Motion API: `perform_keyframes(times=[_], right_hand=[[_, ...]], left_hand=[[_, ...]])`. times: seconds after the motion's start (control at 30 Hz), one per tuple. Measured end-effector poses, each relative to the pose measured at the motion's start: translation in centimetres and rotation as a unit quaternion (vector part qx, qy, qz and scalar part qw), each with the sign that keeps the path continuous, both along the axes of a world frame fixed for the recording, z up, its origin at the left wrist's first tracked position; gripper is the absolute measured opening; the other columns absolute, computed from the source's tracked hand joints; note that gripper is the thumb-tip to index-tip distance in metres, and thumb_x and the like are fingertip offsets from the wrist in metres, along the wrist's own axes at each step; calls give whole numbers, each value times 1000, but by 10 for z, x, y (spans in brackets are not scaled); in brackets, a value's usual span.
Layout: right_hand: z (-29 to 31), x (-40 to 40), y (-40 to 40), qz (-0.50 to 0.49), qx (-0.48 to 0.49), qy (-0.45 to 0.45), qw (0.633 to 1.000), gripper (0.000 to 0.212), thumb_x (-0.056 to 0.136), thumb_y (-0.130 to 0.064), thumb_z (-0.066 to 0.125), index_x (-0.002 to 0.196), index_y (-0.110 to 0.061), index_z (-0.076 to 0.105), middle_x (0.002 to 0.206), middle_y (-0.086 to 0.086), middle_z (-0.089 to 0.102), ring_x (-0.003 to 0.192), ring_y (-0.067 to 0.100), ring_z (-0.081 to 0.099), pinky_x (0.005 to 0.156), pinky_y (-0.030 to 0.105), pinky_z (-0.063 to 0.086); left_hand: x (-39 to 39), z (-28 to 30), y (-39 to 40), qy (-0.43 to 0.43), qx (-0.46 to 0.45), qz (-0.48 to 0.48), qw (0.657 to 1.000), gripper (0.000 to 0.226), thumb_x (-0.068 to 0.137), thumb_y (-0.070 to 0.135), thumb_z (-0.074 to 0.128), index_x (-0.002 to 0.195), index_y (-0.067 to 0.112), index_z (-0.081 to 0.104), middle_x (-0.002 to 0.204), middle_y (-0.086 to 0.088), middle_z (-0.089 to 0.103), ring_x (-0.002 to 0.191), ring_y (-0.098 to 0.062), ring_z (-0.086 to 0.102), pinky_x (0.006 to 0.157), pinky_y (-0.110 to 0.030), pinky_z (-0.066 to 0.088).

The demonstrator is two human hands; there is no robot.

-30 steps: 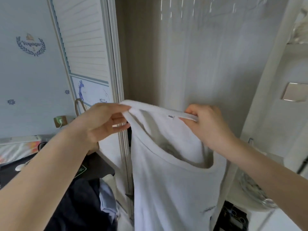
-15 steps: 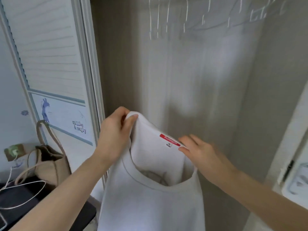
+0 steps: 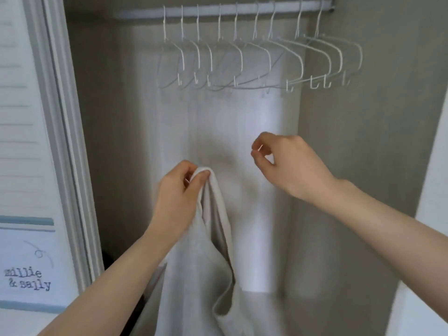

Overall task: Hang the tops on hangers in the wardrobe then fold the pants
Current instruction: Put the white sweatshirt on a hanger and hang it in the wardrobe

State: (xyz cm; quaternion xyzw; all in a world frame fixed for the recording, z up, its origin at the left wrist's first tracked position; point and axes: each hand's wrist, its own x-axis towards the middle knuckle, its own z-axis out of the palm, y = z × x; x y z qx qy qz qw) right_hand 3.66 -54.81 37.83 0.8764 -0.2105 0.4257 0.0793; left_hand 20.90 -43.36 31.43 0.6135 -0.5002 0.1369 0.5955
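Door (image 3: 36, 166): louvred panel at far left, printed "millie & sally" low down; it stands beside the wardrobe opening.
Left hand (image 3: 178, 197): fingers and thumb curled round a bunched shoulder or neck edge of the top, holding it up in front of the wardrobe.
Top (image 3: 201, 275): white, hanging limp from that one grip, below the hangers and well apart from them; its neck opening gapes to the right.
Handling: judged light, soft and floppy (it sags wherever it is not held), not slippery or fragile. Best taken at the neckline or shoulder seams, so a hanger can slide in through the neck.
Hangers (image 3: 254, 61): a row of thin white wire ones, all bare, on the rail (image 3: 230, 9) at the top.
Right hand (image 3: 286, 163): raised, free of the cloth, thumb and fingers loosely curled with a narrow gap, holding nothing.
Next: the right hand likely needs to reach up for a hanger.
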Motion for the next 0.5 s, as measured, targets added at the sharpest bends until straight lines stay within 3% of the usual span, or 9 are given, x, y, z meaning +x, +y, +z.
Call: perform_keyframes(times=[0.13,0.3,0.5], right_hand=[[63,11,-18,-78,-51,-57,994,23,92,-24,45,106,-13,60,98,9,69,94,37,59,78,41,51],[135,18,-46,-163,-85,-132,974,28,91,-14,41,111,-7,58,105,24,62,98,42,55,73,38,44],[220,9,-93,-266,-80,-187,942,29,91,-12,50,117,1,52,117,27,58,113,42,51,86,43,45]], left_hand=[[11,25,-23,12,-22,-27,999,22,94,21,61,79,5,60,69,-5,56,60,-13,43,60,-23,36],[27,50,-46,37,-48,-51,997,24,94,19,62,82,-2,61,78,-20,59,66,-15,45,62,-27,36],[43,76,-64,50,-72,-59,994,28,94,21,61,83,-4,62,76,-21,57,65,-15,44,62,-27,36]])
